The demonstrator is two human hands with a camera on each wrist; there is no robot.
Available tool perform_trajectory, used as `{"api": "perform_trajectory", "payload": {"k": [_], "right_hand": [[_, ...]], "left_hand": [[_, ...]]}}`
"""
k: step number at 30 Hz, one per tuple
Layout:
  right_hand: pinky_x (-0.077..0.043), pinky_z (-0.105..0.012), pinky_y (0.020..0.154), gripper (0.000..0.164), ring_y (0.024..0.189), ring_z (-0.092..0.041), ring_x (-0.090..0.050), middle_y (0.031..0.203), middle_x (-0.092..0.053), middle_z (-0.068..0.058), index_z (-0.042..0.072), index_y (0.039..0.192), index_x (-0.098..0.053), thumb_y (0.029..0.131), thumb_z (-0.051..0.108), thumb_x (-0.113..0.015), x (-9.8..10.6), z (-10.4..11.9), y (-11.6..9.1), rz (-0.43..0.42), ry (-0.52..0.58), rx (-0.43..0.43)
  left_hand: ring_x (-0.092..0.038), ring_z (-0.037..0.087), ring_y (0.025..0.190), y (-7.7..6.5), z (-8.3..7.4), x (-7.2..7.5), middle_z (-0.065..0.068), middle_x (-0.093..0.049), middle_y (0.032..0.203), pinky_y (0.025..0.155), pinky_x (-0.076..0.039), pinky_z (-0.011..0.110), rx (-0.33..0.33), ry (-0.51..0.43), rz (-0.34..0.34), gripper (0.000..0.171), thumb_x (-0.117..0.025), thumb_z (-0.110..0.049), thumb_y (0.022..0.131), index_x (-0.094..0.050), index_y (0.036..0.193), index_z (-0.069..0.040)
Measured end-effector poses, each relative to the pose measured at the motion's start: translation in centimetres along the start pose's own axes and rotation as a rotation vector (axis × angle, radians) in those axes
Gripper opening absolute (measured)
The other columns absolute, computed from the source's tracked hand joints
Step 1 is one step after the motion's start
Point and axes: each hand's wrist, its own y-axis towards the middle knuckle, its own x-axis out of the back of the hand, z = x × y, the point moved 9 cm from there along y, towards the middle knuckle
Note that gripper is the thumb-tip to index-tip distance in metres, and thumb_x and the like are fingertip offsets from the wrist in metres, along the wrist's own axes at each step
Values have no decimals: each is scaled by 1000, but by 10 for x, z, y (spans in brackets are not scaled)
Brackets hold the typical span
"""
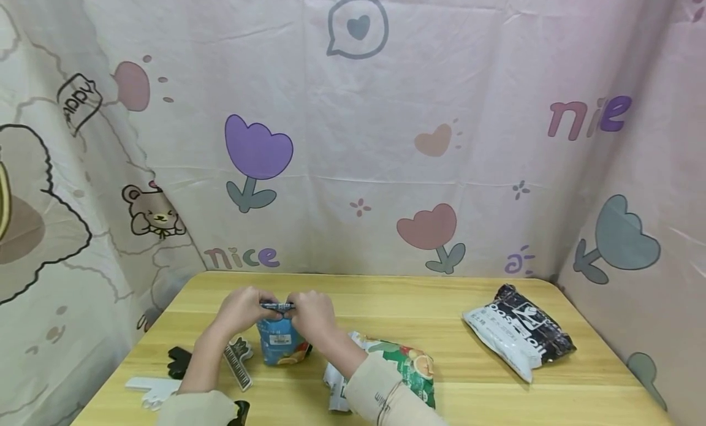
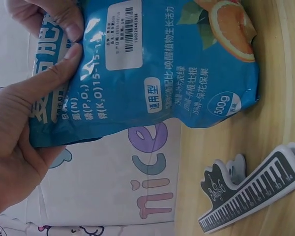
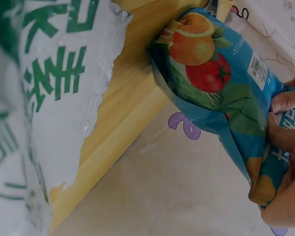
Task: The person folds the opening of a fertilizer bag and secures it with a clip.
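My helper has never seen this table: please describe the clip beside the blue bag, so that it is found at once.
On the wooden table, the left hand and right hand grip the folded top of a blue bag. Left of that bag in the head view lies the clip. Its piano-key print sets it apart from the white piece and black piece further left.

Blue bag (image 1: 280,345) upright, left hand (image 1: 245,308) and right hand (image 1: 312,315) pinching its folded top. Just left of blue bag: striped clip (image 1: 238,365); farther left, black piece (image 1: 179,362), white piece (image 1: 157,389). Near right: green-and-white bag (image 1: 405,361), partly hidden by right sleeve (image 1: 380,389). Well right: black-and-white bag (image 1: 521,333). Behind: printed curtain (image 1: 331,119).
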Motion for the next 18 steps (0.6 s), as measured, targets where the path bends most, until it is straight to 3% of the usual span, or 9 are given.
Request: {"api": "perform_trajectory", "payload": {"k": [9,14,18], "right_hand": [[-32,-13,39,14,45,0,-47,67,-64,8,18,86,-71,84,30,-67,-1,2,-4,7,-35,52],[-31,-15,39,18,44,-2,-44,66,-63,7,17,90,-69,92,30,-57,-3,2,-4,65,-60,69],[-29,-15,38,17,42,-2,-39,63,-61,6,18,89,-69,93,27,-55,-2,1,-4,65,-91,53]], "left_hand": [[-56,7,63,-5,2,0,-8,-66,74,55,-45,30,-38,-18,-44,8,-77,-22,73,-72,80,-20],[-60,10,70,-8,1,2,-6,-67,79,61,-49,33,-83,-13,-86,9,-72,-26,80,-73,85,-18],[-63,15,77,-8,1,1,-2,-69,85,67,-51,37,-80,-39,-92,13,-68,-25,83,-74,89,-15]]}}
